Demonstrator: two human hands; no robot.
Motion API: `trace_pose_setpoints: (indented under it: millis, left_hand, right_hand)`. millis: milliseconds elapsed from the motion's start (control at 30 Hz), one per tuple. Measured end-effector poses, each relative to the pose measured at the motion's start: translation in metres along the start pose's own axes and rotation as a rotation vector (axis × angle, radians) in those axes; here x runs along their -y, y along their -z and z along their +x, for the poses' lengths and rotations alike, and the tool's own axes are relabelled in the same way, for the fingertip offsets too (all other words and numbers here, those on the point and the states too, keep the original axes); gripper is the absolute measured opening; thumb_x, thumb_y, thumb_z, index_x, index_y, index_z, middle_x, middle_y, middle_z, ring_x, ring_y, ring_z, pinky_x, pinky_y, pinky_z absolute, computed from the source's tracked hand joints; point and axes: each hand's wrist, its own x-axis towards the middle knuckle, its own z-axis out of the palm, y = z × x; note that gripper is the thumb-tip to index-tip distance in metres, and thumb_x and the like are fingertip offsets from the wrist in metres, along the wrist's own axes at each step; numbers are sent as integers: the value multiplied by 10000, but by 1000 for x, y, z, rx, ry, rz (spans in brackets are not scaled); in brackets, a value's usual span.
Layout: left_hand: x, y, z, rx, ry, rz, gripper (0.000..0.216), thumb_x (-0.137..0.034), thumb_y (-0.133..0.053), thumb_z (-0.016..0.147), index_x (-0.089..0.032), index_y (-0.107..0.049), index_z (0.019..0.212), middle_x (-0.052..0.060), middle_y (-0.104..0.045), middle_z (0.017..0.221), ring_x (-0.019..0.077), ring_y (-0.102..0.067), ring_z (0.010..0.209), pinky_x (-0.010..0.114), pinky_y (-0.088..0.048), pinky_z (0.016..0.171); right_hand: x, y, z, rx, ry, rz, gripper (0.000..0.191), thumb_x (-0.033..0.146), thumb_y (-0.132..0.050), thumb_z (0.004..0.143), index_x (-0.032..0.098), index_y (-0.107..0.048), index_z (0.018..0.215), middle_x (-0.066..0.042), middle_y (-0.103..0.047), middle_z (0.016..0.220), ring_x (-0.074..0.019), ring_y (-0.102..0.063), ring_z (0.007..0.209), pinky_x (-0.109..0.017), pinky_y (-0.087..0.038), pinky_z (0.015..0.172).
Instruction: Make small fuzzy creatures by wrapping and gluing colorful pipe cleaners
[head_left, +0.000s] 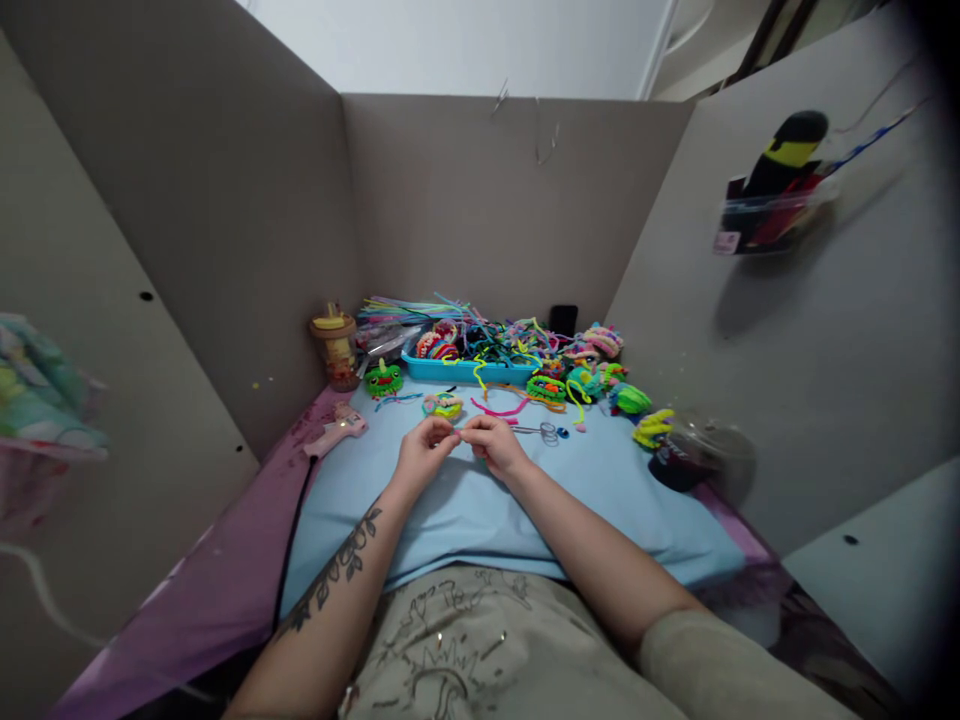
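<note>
My left hand (424, 448) and my right hand (489, 444) meet over the light blue cloth (600, 490), fingers pinched together on a small piece between them that is too small to name. Just beyond the hands lies a small yellow-green pipe-cleaner figure (444, 404). A pink pipe cleaner (501, 410) and a pair of scissors (546, 431) rest on the cloth to the right of my right hand.
A blue tray (465, 370) heaped with coloured pipe cleaners stands at the back. Finished fuzzy figures (592, 372) sit to its right, a green one (383, 379) to its left. A yellow-lidded bottle (337, 345), pink glue gun (335, 430) and dark lidded cup (694, 455) flank the cloth. Cardboard walls enclose everything.
</note>
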Motion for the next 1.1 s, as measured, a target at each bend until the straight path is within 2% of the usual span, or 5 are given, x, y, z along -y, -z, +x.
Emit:
trace_pose_setpoints:
  millis: [133,467,733,1100]
  left_hand:
    - [-1,0,1,-23,-39,58,197,-326,-660,712,-153,-646,807,39,-674,794,146,-617,727,245,-479,674]
    - [-1,-12,13,-71,87,-33,246,-314,-699,657,-130,-709,820,80,-718,820,194,-650,767,304,-505,740]
    - [-2,-9,14,-26,94,-49,267,-307,-688,659,-132,-724,857,88,-723,878,207,-657,810,321,-505,776]
    - [-3,-7,13,-75,144,-8,268,-317,-699,652,-136,-731,846,83,-728,845,204,-653,788,320,-503,776]
  right_hand:
    - [-1,0,1,-11,11,9,206,269,-754,516,163,-580,548,79,-421,406,-34,-273,349,-216,-124,366]
    - [-3,5,5,-105,87,11,188,278,-726,545,166,-575,551,79,-404,390,-46,-295,348,-208,-155,358]
    - [-4,7,6,-58,77,-14,198,276,-732,547,165,-572,577,72,-440,430,-48,-324,357,-206,-182,357]
    - [-8,5,5,-6,95,17,216,338,-695,616,178,-567,685,65,-475,470,-57,-369,374,-197,-256,359]
